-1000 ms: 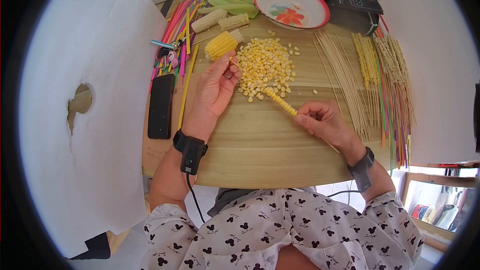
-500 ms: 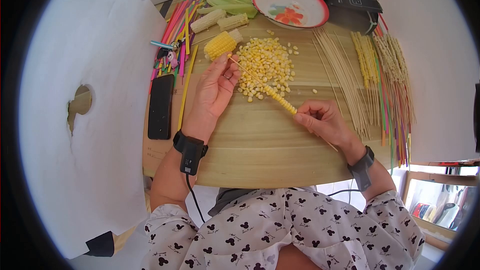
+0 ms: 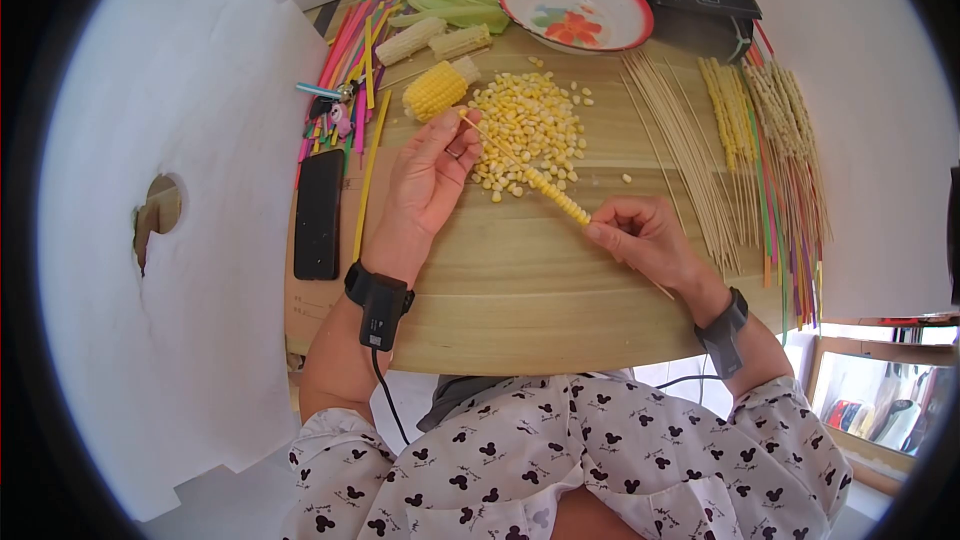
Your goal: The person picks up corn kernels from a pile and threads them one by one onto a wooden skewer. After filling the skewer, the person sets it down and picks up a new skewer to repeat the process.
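A thin wooden skewer runs slantwise between my two hands, with a row of yellow corn kernels (image 3: 558, 197) threaded along its lower half. My right hand (image 3: 648, 240) is closed, pinching the skewer just below that row. At the upper end, my left hand (image 3: 432, 168) is closed too, its thumb and fingertips around a small yellow corn kernel (image 3: 462, 113) at the skewer's tip. Loose corn kernels (image 3: 530, 125) lie in a pile just beyond the skewer. A partly stripped corn cob (image 3: 436, 90) rests behind my left fingertips.
Bare cobs (image 3: 411, 41) and green husks (image 3: 458, 8) lie at the back. A red-rimmed enamel bowl (image 3: 612, 30) stands behind the pile. Plain skewers (image 3: 680, 145) and finished kernel skewers (image 3: 731, 120) are on the right. A phone (image 3: 318, 215) and coloured sticks (image 3: 350, 50) lie left.
Both hands and the skewer hold nearly the same position. The whole view has shifted very slightly.
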### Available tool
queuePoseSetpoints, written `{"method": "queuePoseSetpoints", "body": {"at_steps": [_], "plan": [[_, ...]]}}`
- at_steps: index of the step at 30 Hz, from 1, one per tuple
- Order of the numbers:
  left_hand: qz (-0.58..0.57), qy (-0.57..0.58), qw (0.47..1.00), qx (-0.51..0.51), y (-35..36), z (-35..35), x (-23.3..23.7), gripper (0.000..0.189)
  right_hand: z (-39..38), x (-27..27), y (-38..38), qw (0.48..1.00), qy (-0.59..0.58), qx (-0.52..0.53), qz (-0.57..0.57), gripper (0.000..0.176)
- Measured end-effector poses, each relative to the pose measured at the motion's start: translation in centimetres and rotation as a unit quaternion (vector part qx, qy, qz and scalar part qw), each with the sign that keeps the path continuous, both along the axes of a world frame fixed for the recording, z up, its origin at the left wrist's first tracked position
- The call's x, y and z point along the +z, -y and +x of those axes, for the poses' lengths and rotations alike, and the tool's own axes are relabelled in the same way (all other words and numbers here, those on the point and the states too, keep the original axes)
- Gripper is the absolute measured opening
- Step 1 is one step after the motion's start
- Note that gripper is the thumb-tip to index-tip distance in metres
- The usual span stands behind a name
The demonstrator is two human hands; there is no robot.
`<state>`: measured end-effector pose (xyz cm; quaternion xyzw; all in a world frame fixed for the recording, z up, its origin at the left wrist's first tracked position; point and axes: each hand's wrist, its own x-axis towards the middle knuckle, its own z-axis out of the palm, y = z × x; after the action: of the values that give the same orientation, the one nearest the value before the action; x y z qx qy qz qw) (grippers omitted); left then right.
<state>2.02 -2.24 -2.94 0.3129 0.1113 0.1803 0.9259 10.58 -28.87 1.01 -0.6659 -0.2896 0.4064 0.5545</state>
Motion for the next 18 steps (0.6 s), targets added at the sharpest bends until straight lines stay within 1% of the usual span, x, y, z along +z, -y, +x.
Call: {"method": "queuePoseSetpoints", "body": {"at_steps": [3,7,9,12,18], "plan": [[0.011,-0.022,1.000,-0.013,0.6,-0.1,0.3,0.021,0.1,0.0,0.0,1.000,0.004,0.000,0.002,0.014],[0.008,-0.026,1.000,-0.008,0.6,0.1,-0.1,0.019,0.0,0.3,0.0,1.000,0.012,-0.001,0.009,0.014],[0.036,-0.023,0.998,-0.036,0.7,-0.1,0.1,0.017,0.1,0.1,0.0,1.000,0.004,-0.006,0.005,0.014],[0.043,-0.020,0.997,-0.061,1.6,-0.2,0.2,0.015,0.1,0.0,0.0,1.000,-0.004,-0.014,0.003,0.014],[0.048,-0.011,0.995,-0.083,2.0,-0.2,0.4,0.014,0.2,0.2,0.0,1.000,-0.013,-0.015,0.011,0.017]]}}
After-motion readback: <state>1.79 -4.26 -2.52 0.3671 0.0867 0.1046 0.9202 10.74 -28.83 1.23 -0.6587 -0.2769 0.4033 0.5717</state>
